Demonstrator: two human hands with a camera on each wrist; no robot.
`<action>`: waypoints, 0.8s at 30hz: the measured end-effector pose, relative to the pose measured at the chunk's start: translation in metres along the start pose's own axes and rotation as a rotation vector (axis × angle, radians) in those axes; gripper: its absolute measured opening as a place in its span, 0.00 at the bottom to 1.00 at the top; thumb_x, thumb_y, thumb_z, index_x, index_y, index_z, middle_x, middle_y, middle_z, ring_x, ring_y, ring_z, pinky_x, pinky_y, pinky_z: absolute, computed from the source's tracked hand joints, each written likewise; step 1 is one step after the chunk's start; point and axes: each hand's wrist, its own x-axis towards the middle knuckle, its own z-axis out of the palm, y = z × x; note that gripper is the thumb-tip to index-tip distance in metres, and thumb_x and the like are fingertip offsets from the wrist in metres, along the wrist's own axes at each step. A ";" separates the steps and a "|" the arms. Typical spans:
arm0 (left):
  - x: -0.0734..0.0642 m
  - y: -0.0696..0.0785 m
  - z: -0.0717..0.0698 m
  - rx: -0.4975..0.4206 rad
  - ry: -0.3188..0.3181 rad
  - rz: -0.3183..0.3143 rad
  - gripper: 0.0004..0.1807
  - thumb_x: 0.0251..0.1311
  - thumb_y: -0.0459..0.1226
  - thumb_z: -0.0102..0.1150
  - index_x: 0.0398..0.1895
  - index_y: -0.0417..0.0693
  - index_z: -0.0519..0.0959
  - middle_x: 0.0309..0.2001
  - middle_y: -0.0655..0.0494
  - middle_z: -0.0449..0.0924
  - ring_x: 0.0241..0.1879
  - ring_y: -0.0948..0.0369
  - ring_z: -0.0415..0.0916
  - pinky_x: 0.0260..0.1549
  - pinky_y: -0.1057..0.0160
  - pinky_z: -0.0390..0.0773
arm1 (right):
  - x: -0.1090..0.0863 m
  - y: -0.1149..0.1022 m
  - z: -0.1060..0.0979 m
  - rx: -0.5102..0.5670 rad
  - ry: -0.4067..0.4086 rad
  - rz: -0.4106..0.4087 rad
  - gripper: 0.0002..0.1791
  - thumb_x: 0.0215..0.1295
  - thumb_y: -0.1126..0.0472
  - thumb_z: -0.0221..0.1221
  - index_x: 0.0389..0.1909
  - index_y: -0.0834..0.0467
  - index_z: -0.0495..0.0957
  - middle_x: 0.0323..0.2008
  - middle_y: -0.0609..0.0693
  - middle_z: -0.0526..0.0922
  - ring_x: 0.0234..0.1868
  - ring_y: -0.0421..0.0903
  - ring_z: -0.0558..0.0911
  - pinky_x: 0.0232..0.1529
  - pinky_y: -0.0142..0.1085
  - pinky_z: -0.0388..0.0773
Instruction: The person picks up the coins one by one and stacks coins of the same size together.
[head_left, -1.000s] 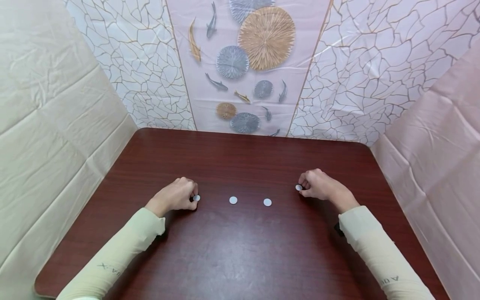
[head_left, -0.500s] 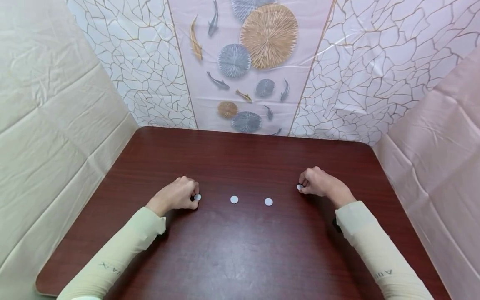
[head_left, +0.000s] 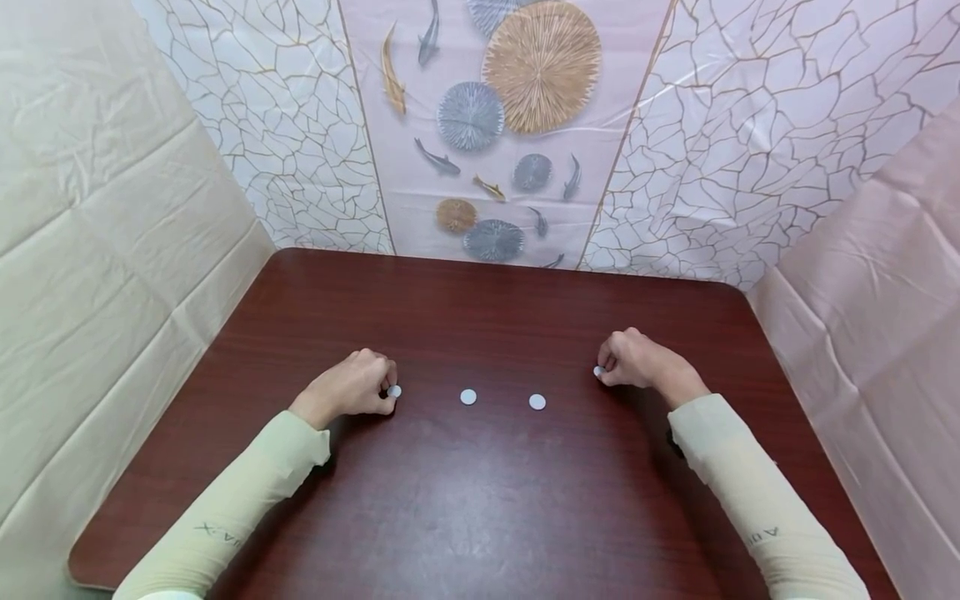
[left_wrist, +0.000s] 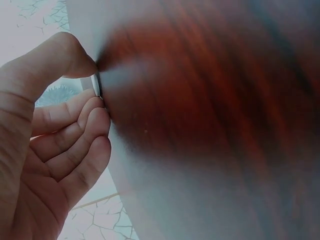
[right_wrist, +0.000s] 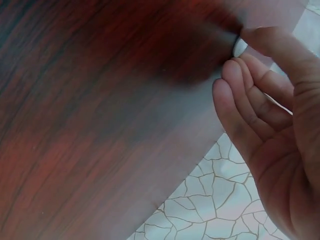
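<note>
On the dark red-brown table lie several small round white discs in a rough row. At the row's left end my left hand pinches one white disc between thumb and fingers, low at the tabletop. The left wrist view shows that disc edge-on between thumb and index finger. At the other end my right hand pinches another white disc, mostly covered by the fingers; in the right wrist view this disc sits between thumb and index fingertip, against the table.
Two more white discs, a left one and a right one, lie flat between my hands, untouched. A patterned cloth hangs behind the table's far edge. Pale cloths, one at the left and one at the right, border the sides.
The view has tilted slightly, so everything sits a little differently in frame. My right hand's fingers cover more of its disc. Both hands stay at the row's ends; the two middle discs keep their places.
</note>
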 end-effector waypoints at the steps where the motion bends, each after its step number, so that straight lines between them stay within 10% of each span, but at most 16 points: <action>1: 0.000 0.000 -0.001 -0.001 -0.001 -0.003 0.04 0.48 0.36 0.69 0.25 0.48 0.82 0.23 0.62 0.79 0.23 0.68 0.71 0.28 0.67 0.75 | 0.000 0.000 0.001 -0.003 0.007 0.002 0.05 0.61 0.60 0.70 0.33 0.59 0.88 0.31 0.47 0.90 0.33 0.40 0.86 0.39 0.38 0.85; 13: 0.001 0.001 -0.004 -0.006 -0.031 -0.011 0.04 0.50 0.36 0.68 0.25 0.48 0.82 0.23 0.62 0.78 0.23 0.67 0.70 0.28 0.67 0.74 | 0.006 -0.004 0.010 -0.140 0.068 -0.051 0.09 0.47 0.62 0.66 0.16 0.51 0.76 0.15 0.42 0.72 0.20 0.40 0.68 0.26 0.34 0.69; 24: 0.002 0.001 -0.002 -0.001 -0.030 -0.003 0.04 0.50 0.36 0.68 0.24 0.48 0.81 0.22 0.63 0.77 0.22 0.67 0.69 0.27 0.67 0.72 | 0.009 -0.006 0.011 -0.179 0.124 -0.106 0.06 0.45 0.59 0.68 0.21 0.51 0.78 0.18 0.42 0.76 0.21 0.41 0.73 0.27 0.34 0.74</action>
